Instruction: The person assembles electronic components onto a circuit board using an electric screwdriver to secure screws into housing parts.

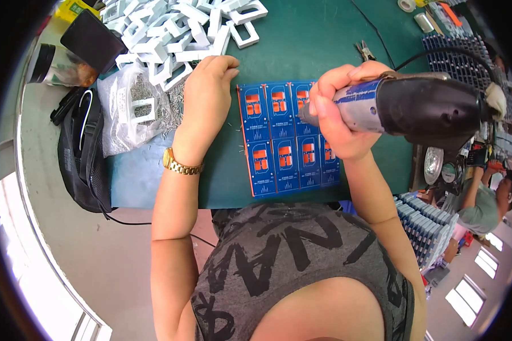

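My right hand [344, 122] is wrapped round the grey and blue front of an electric screwdriver [432, 108] with a black body. The tool lies nearly level, its tip pointing left over a panel of blue circuit boards [261, 122] with orange showing in their cut-outs. Part of the panel is hidden behind this hand and the tool. Left of the panel, my left hand [209, 88] has its fingers bent and pressed together, beside the white plastic frames [170, 28]; whatever its fingertips may hold is hidden. Small screws [177, 105] lie loose by its wrist.
A clear plastic bag [116, 122] of screws, a black pouch [85, 159] and a jar [62, 65] stand at the left. Pliers [365, 51] lie on the green mat [307, 37]. Racks of parts [424, 227] stand at the right, near another person [483, 199].
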Demonstrator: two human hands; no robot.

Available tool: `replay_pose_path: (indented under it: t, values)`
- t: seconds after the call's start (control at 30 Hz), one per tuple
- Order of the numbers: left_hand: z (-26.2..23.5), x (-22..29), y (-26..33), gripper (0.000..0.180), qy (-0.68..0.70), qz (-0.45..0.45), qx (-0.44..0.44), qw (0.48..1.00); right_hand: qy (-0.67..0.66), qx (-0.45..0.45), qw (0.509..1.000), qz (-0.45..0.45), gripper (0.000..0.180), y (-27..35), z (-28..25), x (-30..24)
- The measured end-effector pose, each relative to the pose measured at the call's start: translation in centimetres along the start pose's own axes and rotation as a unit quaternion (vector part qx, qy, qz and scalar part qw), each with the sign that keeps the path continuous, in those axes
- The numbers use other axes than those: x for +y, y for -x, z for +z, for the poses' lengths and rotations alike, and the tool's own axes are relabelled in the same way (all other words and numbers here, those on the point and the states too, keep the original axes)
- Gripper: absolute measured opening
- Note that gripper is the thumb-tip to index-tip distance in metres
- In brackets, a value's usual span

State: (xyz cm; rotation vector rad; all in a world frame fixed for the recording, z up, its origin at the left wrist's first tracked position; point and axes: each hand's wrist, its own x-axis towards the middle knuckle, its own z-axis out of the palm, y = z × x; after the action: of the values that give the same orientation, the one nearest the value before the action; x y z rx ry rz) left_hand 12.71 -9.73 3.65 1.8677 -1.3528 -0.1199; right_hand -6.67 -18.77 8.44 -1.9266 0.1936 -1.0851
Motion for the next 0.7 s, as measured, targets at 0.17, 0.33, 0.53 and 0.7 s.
replay_pose_path:
  t: [0.17,0.33,0.53,0.7]
  values:
    - [-0.1,2.5,0.6,0.006,0.048,0.009,-0.022,0.999,-0.152,0.081,0.985,-0.017,0.052,0.4,-0.3,1.0]
    - [0.8,5.7,3.0,0.01,0.128,0.066,-0.126,0.981,-0.305,0.138,0.942,0.02,0.059,0.7,-2.4,-0.1]
    - [2.0,7.6,6.7,0.013,0.081,0.155,-0.19,0.966,-0.335,0.197,0.921,-0.006,0.061,4.1,-4.7,-3.7]
    - [2.6,7.8,7.0,0.016,0.029,0.165,-0.201,0.965,-0.298,0.21,0.931,0.026,0.054,6.0,-5.1,-3.6]
